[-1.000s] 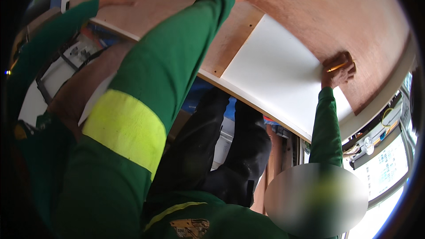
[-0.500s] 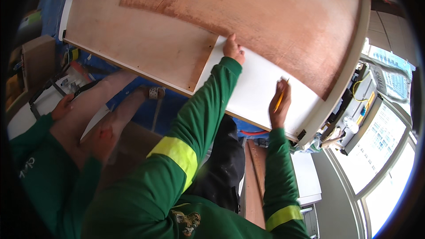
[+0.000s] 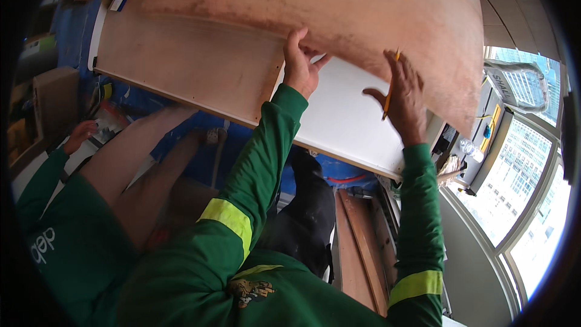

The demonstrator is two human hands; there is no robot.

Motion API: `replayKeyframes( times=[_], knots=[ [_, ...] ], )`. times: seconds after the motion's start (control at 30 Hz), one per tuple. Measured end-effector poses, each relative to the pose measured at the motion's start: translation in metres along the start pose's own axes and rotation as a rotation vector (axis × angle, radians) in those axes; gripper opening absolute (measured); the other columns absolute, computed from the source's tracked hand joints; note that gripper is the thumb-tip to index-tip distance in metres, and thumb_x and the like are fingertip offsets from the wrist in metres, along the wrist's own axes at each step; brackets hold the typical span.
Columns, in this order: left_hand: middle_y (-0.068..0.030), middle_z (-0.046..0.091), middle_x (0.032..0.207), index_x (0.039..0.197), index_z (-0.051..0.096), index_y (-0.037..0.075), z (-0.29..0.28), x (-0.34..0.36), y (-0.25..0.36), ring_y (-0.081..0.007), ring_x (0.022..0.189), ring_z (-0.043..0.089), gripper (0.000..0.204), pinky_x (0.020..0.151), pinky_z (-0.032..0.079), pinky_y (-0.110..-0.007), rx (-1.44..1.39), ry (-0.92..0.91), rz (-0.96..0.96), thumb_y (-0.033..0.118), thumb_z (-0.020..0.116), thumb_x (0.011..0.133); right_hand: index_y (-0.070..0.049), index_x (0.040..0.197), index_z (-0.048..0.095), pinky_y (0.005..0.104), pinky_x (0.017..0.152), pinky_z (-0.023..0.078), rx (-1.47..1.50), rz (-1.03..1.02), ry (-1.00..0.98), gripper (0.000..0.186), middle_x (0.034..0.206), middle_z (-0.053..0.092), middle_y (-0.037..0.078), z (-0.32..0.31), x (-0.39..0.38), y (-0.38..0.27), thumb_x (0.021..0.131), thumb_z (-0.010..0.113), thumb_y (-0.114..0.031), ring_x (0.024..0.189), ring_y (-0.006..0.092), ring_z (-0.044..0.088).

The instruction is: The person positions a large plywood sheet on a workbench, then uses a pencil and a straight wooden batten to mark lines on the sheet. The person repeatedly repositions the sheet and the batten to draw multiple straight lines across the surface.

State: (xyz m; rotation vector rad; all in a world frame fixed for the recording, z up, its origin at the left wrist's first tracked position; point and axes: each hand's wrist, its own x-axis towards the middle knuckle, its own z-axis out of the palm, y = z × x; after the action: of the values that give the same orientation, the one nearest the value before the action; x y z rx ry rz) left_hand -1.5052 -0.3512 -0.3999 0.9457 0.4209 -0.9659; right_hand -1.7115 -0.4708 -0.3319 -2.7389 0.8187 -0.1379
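A large brown wooden sheet (image 3: 290, 0) lies over a white-edged frame, its near edge raised and bowed and its right corner jutting past the frame. My left hand (image 3: 299, 66) is at that near edge, thumb and fingers spread; whether it bears the sheet's weight I cannot tell. My right hand (image 3: 404, 100) is further right by the same edge, thumb stretched out, with a yellow pencil (image 3: 388, 98) held along its fingers. Below the sheet are a narrower brown panel (image 3: 193, 63) on the left and a white panel (image 3: 348, 109) beneath my hands.
A person in a green top (image 3: 85, 236) is close on my left, one hand (image 3: 80, 133) near a cluttered spot. A small box (image 3: 115, 1) sits at the frame's far left corner. Wooden boards (image 3: 357, 248) lie below on my right, beside a window (image 3: 514, 175).
The large sheet's near edge has risen and come toward me, covering more of the white panel and the right frame edge. My left hand has opened out; my right hand has moved up and right, keeping the pencil.
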Motion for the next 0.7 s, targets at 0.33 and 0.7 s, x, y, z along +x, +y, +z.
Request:
replayKeyframes(
  times=[0.33, 0.7],
  knots=[
    [-0.0260, 0.048, 0.150, 0.159, 0.043, 0.008, 0.185, -0.100, 0.226, -0.0424, 0.140, 0.043, 0.078, 0.127, 0.028, -0.057, -0.324, -1.111, -0.007, 0.061, 0.055, 0.104, -0.006, 0.135, 0.068, 0.0374, 0.083, 0.065, -0.361, -0.340, 0.412, 0.037, 0.123, 0.076, 0.012, -0.259, 0.141, 0.051, 0.099, 0.074, -0.005, 0.105, 0.0279, 0.077],
    [-0.0238, 0.047, 0.158, 0.163, 0.037, 0.001, -0.093, -0.112, 0.347, -0.0439, 0.150, 0.043, 0.087, 0.126, 0.033, -0.060, 0.116, -0.237, 0.254, 0.070, 0.034, 0.109, -0.004, 0.126, 0.070, 0.0407, 0.077, 0.066, -0.443, -0.537, 0.503, 0.029, 0.113, 0.076, 0.014, -0.230, 0.153, 0.008, 0.098, 0.076, -0.007, 0.099, 0.0295, 0.078]
  ],
)
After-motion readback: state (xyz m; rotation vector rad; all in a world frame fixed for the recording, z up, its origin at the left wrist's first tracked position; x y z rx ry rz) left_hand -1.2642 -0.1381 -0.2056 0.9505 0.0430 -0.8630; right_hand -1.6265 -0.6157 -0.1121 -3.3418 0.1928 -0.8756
